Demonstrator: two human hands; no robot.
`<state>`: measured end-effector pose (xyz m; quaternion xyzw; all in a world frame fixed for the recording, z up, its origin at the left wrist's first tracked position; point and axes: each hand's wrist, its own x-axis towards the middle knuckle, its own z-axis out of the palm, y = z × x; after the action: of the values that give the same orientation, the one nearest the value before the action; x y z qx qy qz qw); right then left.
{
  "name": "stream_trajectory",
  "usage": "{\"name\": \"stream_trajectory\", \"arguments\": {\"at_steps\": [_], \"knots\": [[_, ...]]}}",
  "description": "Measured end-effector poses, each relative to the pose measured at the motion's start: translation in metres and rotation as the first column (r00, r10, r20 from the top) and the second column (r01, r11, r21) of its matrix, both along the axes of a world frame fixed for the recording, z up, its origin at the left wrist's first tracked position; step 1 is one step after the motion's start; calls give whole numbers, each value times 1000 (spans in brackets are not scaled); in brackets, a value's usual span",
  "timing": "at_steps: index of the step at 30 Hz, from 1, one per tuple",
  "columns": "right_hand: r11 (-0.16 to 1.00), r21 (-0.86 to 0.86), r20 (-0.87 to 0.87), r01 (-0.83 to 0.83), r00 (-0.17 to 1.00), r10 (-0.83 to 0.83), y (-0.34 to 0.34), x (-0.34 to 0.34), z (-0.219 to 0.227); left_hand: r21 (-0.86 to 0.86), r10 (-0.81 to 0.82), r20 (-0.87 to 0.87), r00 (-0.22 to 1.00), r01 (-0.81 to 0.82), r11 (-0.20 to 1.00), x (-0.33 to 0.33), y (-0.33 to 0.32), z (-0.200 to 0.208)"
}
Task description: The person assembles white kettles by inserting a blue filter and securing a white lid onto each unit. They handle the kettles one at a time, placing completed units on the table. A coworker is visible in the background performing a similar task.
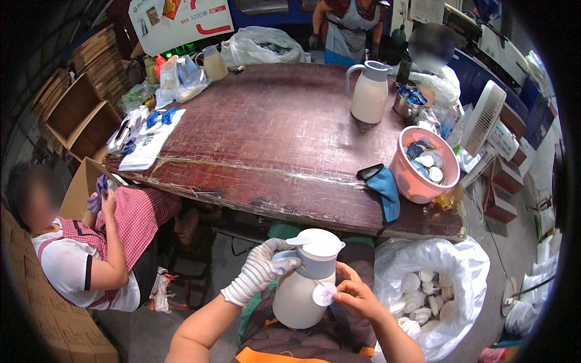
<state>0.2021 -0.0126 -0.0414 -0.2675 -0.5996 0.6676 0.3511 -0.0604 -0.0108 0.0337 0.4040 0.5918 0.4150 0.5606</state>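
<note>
A cream vacuum jug [299,302] with a grey collar and a white lid [321,243] stands upright on my lap. My left hand [261,273], in a striped knit glove, is closed round the jug's grey handle at its left side. A round white tag [324,294] hangs from a thin yellow string against the body. Bare, my right hand [358,295] pinches the tag's edge between thumb and fingertips. Part of the jug's right side lies behind this hand.
Ahead is a dark red table [272,121] bearing another jug [369,94], a pink basin [425,164] of small parts and a blue cloth [382,192]. A plastic-lined container [387,260] holds white lids at right. A co-worker [115,242] sits left; another person [351,30] stands beyond the table.
</note>
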Motion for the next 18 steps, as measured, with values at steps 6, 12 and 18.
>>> {"name": "stream_trajectory", "arguments": {"at_steps": [6,12,18], "knots": [[999,43,241,-19,970,8,1,-1,12,366,215,134,967,-250,896,-42,-7,44],[990,143,317,-6,948,-40,-16,-23,-9,659,581,152,799,-520,543,-132,52,46],[995,98,410,-34,912,-9,-41,-28,-32,819,835,-247,492,-354,451,-240,116,-2]]}}
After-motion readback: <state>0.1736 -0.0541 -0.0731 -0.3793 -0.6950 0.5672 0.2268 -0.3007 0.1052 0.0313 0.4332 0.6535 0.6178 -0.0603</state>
